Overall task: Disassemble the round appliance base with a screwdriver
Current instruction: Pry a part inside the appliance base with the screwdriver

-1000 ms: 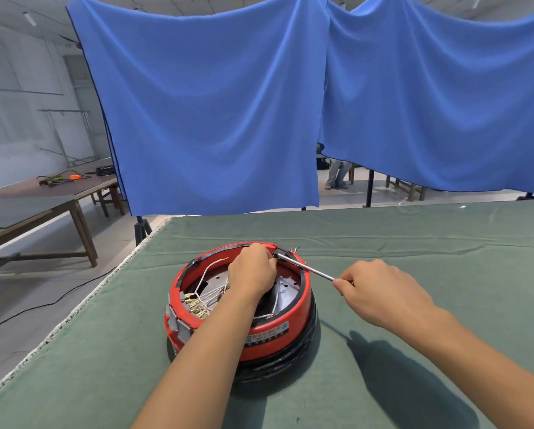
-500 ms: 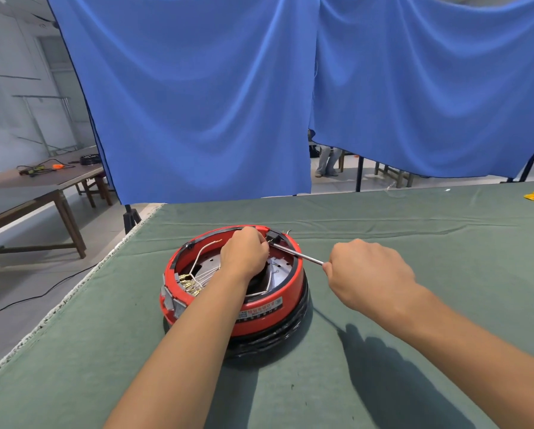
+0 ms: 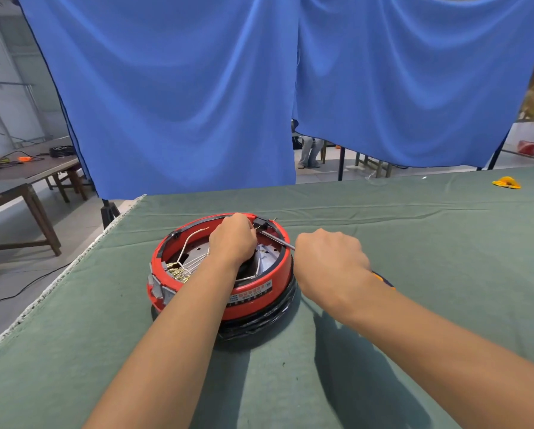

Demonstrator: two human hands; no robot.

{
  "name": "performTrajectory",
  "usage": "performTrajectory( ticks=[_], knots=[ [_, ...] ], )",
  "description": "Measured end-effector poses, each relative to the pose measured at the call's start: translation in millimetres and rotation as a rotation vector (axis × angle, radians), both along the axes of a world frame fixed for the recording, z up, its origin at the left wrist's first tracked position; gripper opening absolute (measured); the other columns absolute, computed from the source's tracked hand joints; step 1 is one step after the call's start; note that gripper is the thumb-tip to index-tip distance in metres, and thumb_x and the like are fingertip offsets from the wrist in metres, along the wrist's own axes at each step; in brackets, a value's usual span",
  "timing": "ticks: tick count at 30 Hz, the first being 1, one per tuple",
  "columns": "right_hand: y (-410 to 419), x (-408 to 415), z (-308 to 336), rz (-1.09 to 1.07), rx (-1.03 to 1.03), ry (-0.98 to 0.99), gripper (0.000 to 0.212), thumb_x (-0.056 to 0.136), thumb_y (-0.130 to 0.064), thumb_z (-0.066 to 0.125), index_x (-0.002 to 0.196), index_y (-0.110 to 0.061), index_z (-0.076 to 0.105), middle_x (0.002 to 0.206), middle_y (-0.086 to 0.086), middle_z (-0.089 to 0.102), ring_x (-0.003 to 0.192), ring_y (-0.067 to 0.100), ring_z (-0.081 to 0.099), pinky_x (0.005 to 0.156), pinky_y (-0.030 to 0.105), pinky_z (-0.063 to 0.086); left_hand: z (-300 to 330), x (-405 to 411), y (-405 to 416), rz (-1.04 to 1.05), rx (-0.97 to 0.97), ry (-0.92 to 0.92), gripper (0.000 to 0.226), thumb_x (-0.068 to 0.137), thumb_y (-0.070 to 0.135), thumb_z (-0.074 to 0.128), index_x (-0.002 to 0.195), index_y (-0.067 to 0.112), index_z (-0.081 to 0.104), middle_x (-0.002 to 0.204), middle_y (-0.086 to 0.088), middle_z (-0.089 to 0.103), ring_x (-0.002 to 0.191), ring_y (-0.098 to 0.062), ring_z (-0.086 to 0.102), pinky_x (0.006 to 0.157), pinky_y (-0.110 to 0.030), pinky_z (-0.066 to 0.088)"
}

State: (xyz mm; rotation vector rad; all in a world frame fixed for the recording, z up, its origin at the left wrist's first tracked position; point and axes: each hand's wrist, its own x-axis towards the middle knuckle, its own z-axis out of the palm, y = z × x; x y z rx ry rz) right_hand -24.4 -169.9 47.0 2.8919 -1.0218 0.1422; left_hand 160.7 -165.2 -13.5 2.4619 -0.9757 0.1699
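The round appliance base [image 3: 219, 274] sits on the green cloth-covered table [image 3: 414, 243], near its left edge and in front of the person. To work this step well, the left hand [image 3: 233, 239] should pin the base so it cannot turn while the tool bites; it reaches into the open shell near the far rim with fingers curled under, though what they grip is hidden. The screwdriver [image 3: 275, 238] should stay in line with whatever fastener it meets at the small black part [image 3: 261, 225] on the far rim (the tip itself is too small to make out), with firm pressure along the shaft so it does not slip out. The right hand [image 3: 330, 261] is fisted round the handle, a sliver of which shows behind the wrist.

The shell is glossy red plastic, a low ring over a ribbed black band at the bottom. Inside lie a perforated metal plate [image 3: 197, 252], stiff pale wires [image 3: 194, 236] and brass-coloured terminals [image 3: 179, 272]. The cloth is matte and faintly creased. Blue fabric [image 3: 182, 103] hangs in soft folds behind.
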Motion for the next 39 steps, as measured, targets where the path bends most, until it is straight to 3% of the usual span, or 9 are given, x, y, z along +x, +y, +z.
performTrajectory(
  ticks=[3,7,12,18,28,35,39],
  knots=[
    [3.0,2.2,-0.6,-0.021,0.010,0.008,0.022,0.085,-0.007,0.053,0.105,-0.016,0.057,0.108,0.004,0.063,0.099,0.028,0.061,0.069,0.030,0.038,0.1,-0.3,-0.3,-0.005,0.009,-0.005,0.023,0.092,0.015,0.048,0.080,0.006,0.065,0.086,-0.012,0.067,0.081,-0.034,0.061,0.068,-0.036,0.049],
    [5.2,4.4,-2.5,-0.030,0.016,0.034,0.028,0.085,-0.007,0.054,0.111,-0.014,0.060,0.111,0.005,0.063,0.103,0.029,0.062,0.068,0.030,0.039,-1.4,1.4,-1.1,-0.014,0.011,-0.008,0.022,0.092,0.014,0.047,0.080,0.008,0.064,0.086,-0.012,0.067,0.081,-0.032,0.061,0.067,-0.036,0.048],
    [4.7,3.7,-1.1,-0.002,-0.018,0.027,0.012,0.087,-0.009,0.052,0.091,-0.020,0.051,0.099,0.004,0.063,0.082,0.027,0.055,0.065,0.029,0.038,-2.7,3.4,-0.6,-0.023,0.005,-0.007,0.020,0.090,0.012,0.046,0.080,0.009,0.063,0.088,-0.012,0.067,0.082,-0.032,0.060,0.065,-0.035,0.047],
    [-0.1,3.6,-2.5,0.017,-0.045,0.027,0.012,0.087,-0.008,0.051,0.084,-0.018,0.044,0.071,0.001,0.041,0.070,0.026,0.046,0.063,0.029,0.037,-3.8,4.8,-2.3,-0.013,-0.002,-0.004,0.021,0.091,0.014,0.046,0.087,0.008,0.066,0.091,-0.011,0.068,0.084,-0.031,0.061,0.072,-0.039,0.053],
    [-1.1,3.9,-4.6,0.015,-0.018,0.008,0.011,0.088,-0.009,0.050,0.087,-0.019,0.045,0.076,0.003,0.045,0.072,0.027,0.046,0.065,0.030,0.039,-4.2,4.9,-1.8,-0.024,-0.012,0.002,0.022,0.091,0.012,0.045,0.082,0.007,0.065,0.088,-0.012,0.067,0.082,-0.032,0.061,0.070,-0.038,0.052],
    [-24.1,-0.9,-1.2,0.068,-0.058,-0.011,0.017,0.094,-0.018,0.045,0.078,-0.019,0.042,0.093,0.008,0.063,0.071,0.029,0.045,0.064,0.031,0.035,-3.2,4.9,-1.7,-0.019,0.001,0.000,0.022,0.090,0.012,0.046,0.080,0.008,0.064,0.085,-0.011,0.067,0.080,-0.031,0.061,0.064,-0.034,0.048],
    [-42.4,-2.8,-2.8,0.066,-0.057,-0.016,0.016,0.096,-0.025,0.045,0.082,-0.018,0.048,0.068,0.002,0.043,0.070,0.030,0.045,0.062,0.031,0.034,-3.9,5.6,-1.5,-0.016,-0.008,0.010,0.022,0.089,0.011,0.045,0.081,0.007,0.065,0.085,-0.011,0.067,0.080,-0.031,0.061,0.064,-0.033,0.047]
  ],
)
